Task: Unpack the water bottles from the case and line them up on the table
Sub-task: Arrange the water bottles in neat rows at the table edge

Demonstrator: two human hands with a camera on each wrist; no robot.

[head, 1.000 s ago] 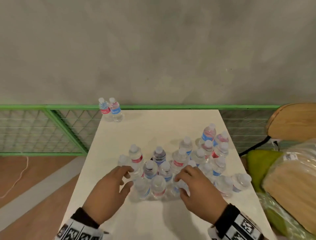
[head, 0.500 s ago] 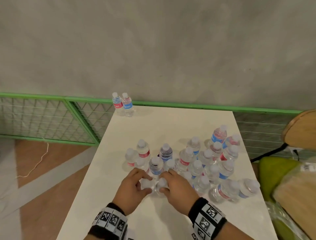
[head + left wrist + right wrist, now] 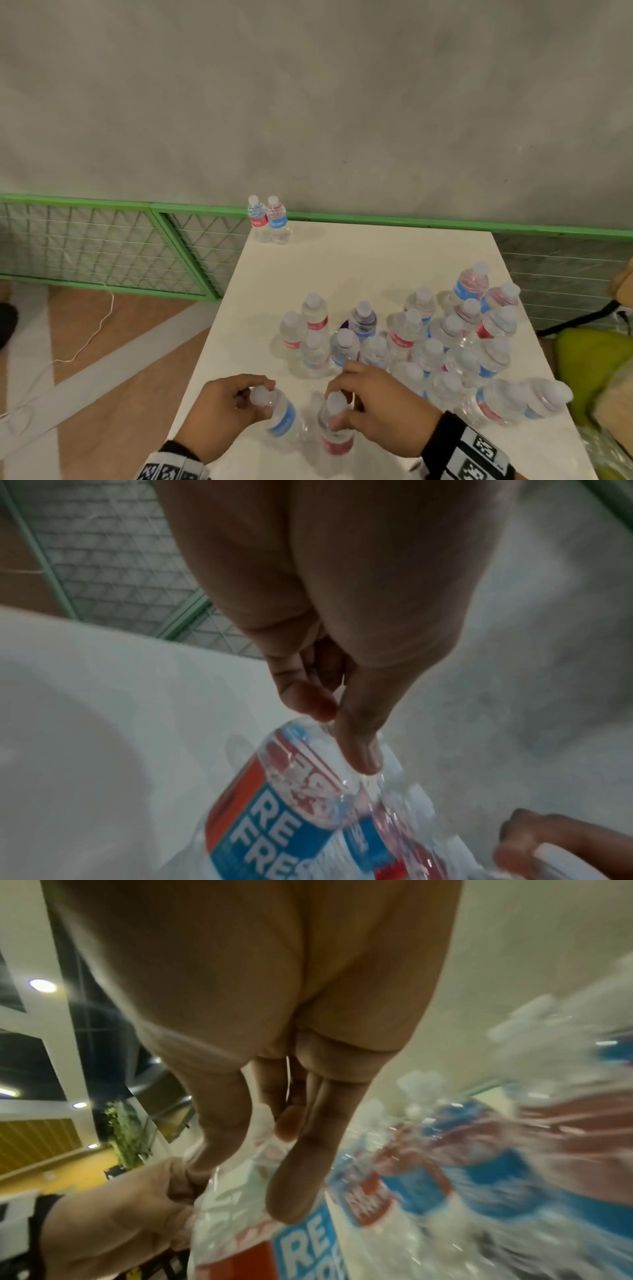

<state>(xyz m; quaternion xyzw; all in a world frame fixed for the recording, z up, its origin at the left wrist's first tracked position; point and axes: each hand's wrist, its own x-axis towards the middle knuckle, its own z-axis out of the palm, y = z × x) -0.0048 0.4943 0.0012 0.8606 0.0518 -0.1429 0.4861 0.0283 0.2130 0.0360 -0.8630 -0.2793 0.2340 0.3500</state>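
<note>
Left hand: our left hand (image 3: 222, 409) has its grip curled round the neck of a blue-labelled bottle (image 3: 279, 416), just below the white cap; the bottle leans to the right, near the front of the white bench (image 3: 376, 260).
Right hand: our right hand (image 3: 380, 407) pinches the cap and neck of a red-labelled bottle (image 3: 335, 435) just beside the first. We cannot tell if either bottle touches the bench.
Main cluster: a crowd of bottles (image 3: 428, 335) with white caps stands packed together behind our hands, spreading to the right edge; at least one at the front right (image 3: 544, 399) lies tilted over.
Far pair: two bottles (image 3: 269, 221) stand upright, touching, at the far left corner, well apart from the rest.
Wrist views: both blurred; the left shows our thumb (image 3: 359, 750) on clear plastic above the label.
Surroundings: green mesh fencing (image 3: 102, 240), a grey wall (image 3: 308, 102), wooden floor (image 3: 102, 342).
</note>
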